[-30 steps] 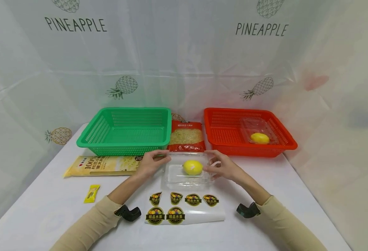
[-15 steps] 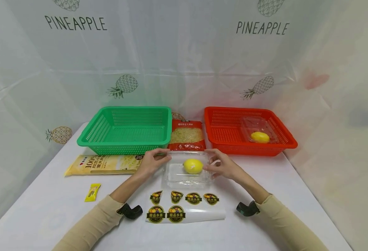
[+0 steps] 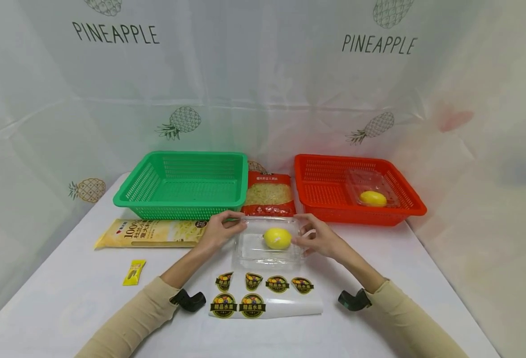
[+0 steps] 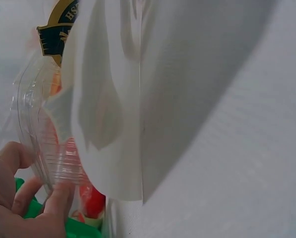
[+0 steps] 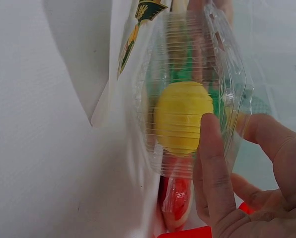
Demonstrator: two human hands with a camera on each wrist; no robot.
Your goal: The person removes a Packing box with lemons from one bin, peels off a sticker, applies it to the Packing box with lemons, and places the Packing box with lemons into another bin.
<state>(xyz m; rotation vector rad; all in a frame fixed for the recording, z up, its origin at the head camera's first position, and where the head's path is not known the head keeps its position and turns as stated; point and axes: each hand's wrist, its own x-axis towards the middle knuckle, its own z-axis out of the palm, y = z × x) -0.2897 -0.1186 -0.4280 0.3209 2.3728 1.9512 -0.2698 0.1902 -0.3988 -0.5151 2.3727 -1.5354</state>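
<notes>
A clear plastic clamshell box point(image 3: 251, 251) with one lemon point(image 3: 277, 238) inside lies at the middle of the table, its lid appearing to be down. My left hand point(image 3: 220, 231) holds the box's left end, thumb and fingers at the rim. At the opposite end, my right hand point(image 3: 321, 239) pinches the side between thumb and fingers, close to the lemon. In the right wrist view, fingertips press against the ribbed wall of the box point(image 5: 155, 84). Nearer me lies a white sheet of fruit stickers point(image 3: 285, 304), partly curled up in the left wrist view.
Behind stand a green basket point(image 3: 179, 211) and a red basket point(image 3: 343, 215), which contains another clear box with a lemon point(image 3: 372, 199). Between them is a red pasta bag point(image 3: 269, 194). A long yellow pasta bag point(image 3: 151, 234) and a small yellow packet point(image 3: 135, 272) lie left.
Both hands keep hold of the box with barely any visible movement. The head view has shifted slightly.
</notes>
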